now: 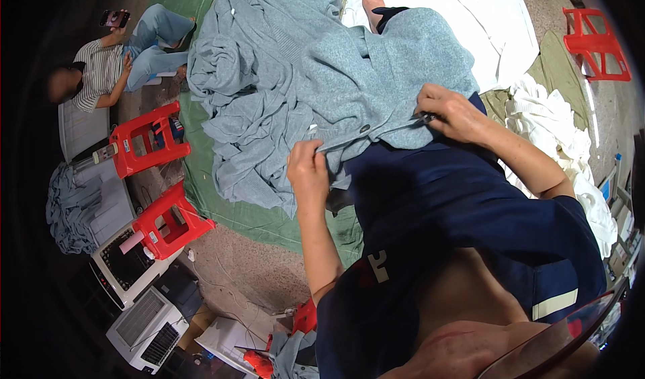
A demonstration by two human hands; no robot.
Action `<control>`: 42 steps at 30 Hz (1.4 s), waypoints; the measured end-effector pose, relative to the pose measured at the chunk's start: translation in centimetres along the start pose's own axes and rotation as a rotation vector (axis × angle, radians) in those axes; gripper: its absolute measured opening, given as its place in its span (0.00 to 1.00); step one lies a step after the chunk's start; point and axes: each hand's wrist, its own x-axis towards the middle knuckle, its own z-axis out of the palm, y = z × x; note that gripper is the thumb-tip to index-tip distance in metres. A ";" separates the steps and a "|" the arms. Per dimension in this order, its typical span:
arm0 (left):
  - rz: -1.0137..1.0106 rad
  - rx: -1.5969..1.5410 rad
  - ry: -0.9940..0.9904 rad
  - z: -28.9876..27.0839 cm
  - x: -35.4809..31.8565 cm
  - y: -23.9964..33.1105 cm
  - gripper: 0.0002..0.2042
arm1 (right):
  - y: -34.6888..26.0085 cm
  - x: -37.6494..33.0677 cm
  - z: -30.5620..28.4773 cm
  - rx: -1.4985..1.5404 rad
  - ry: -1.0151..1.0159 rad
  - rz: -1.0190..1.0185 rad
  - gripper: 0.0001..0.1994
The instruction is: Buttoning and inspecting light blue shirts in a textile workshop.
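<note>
Grey garment [349, 76] (1), 2 hands gripping, left hand [308, 171], right hand [451, 113]

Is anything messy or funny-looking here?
Yes. The grey-blue garments lie crumpled in a heap on the green tarp, not folded. Both the left hand and right hand pinch one garment's edge. White cloth is also piled loosely.

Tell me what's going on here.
A person seated on the floor holds a grey-blue garment over their lap. The left hand pinches its edge near a button, while the right hand works at the same edge with a small metal tool. More grey-blue clothing is heaped on a green tarp ahead. Red plastic stools stand to the left, where another person sits with a phone.
</note>
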 end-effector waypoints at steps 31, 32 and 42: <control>-0.216 -1.157 -0.304 0.5 3.5 7.6 0.06 | -7.7 5.4 -1.0 -0.133 0.347 -0.924 0.09; -0.241 -1.152 -0.318 1.1 3.6 7.1 0.07 | -7.6 5.6 -0.9 -0.145 0.361 -0.927 0.09; -0.235 -1.231 -0.482 1.7 5.2 6.3 0.09 | -7.1 5.6 -0.6 -0.139 0.444 -0.769 0.08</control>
